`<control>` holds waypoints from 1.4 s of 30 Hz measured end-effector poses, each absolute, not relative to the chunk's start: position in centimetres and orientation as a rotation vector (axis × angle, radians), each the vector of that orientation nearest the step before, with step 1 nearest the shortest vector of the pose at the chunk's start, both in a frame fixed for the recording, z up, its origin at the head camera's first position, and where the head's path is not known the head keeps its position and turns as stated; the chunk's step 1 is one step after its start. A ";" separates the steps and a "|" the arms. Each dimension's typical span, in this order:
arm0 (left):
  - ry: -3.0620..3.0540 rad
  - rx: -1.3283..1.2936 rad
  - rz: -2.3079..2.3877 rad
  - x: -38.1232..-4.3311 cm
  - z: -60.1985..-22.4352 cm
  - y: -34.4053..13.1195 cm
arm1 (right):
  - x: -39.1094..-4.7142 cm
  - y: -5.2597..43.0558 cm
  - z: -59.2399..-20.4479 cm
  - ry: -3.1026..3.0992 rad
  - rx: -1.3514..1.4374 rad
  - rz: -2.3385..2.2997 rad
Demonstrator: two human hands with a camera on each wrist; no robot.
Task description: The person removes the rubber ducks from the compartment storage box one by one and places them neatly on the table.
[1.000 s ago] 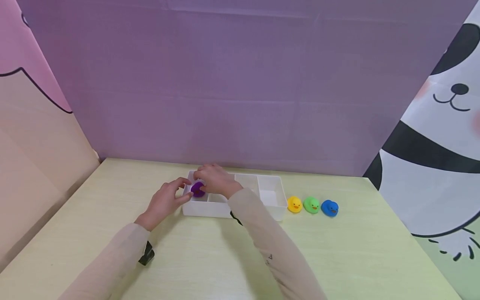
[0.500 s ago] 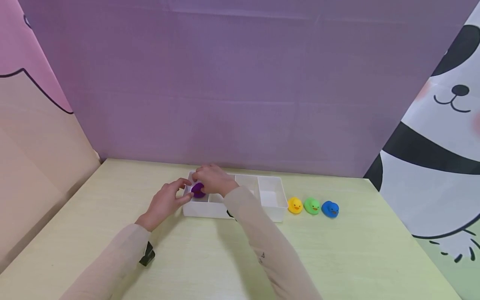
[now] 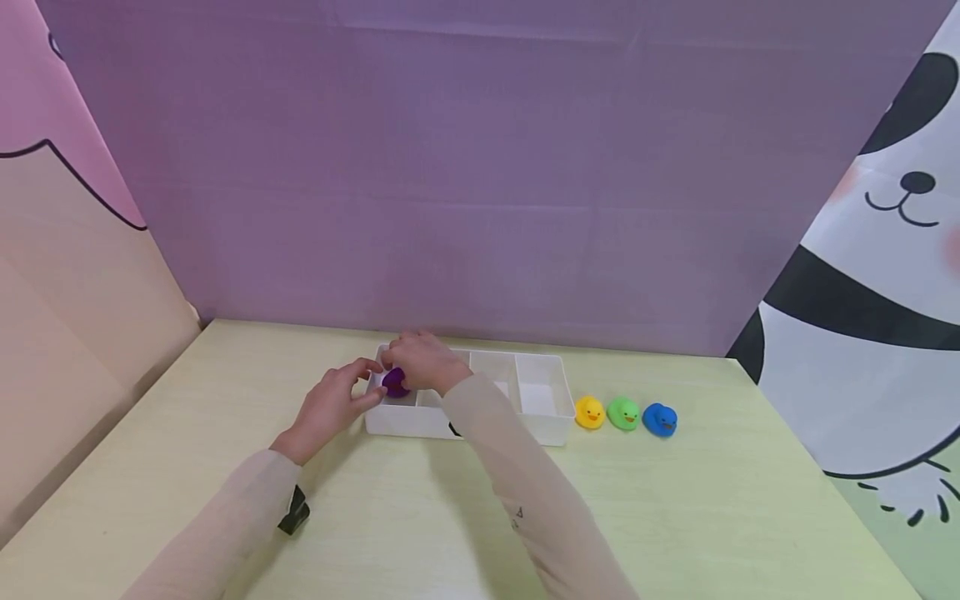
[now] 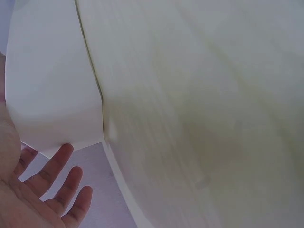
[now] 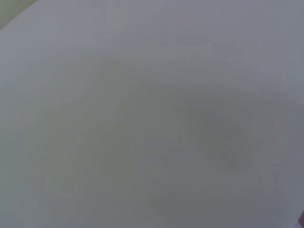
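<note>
A white divided tray (image 3: 543, 425) lies near the back of the table. Its leftmost compartment holds a purple rounded toy (image 3: 394, 383), about as big as the ducks nearby and partly covered by fingers. From above, my right hand (image 3: 429, 363) reaches into that compartment, bent fingers on the far side and thumb against the toy. My left hand (image 3: 333, 402) is at the tray's left end, thumb and index finger spread with their tips at the rim. In the left wrist view its other fingers (image 4: 61, 197) spread loosely beside the tray's white wall (image 4: 54, 71).
Right of the tray a yellow duck (image 3: 590, 412), a green duck (image 3: 624, 413) and a blue duck (image 3: 661, 420) stand in a row. A purple backdrop (image 3: 480, 167) rises behind the table. The right wrist view is mostly a blurred white surface (image 5: 152, 118).
My right hand and forearm have shifted slightly left, the fingers coming closer to the tray's left end. My left hand stays in place, and the ducks have not moved.
</note>
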State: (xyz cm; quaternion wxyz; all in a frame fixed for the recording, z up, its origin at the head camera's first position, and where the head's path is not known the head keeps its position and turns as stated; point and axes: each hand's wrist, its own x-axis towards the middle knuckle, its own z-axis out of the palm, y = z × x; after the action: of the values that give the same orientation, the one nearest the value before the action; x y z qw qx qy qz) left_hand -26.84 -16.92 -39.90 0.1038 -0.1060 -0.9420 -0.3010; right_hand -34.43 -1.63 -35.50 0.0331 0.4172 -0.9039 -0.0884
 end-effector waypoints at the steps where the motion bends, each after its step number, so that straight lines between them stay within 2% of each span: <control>1: -2.778 -0.314 -0.889 -26.9 -39.9 -16.9 | -34.4 -1.7 -35.6 -2.786 1.280 -0.274; 42: -2.766 -0.325 -0.915 -26.9 -40.0 -17.0 | -34.2 -1.5 -35.1 -2.736 1.341 -0.270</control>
State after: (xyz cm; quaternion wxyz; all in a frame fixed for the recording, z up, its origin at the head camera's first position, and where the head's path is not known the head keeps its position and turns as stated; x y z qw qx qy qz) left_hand -26.89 -17.01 -39.97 0.1047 -0.1101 -0.9384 -0.3103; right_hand -34.23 -1.53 -35.14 0.0412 0.4380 -0.8937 -0.0881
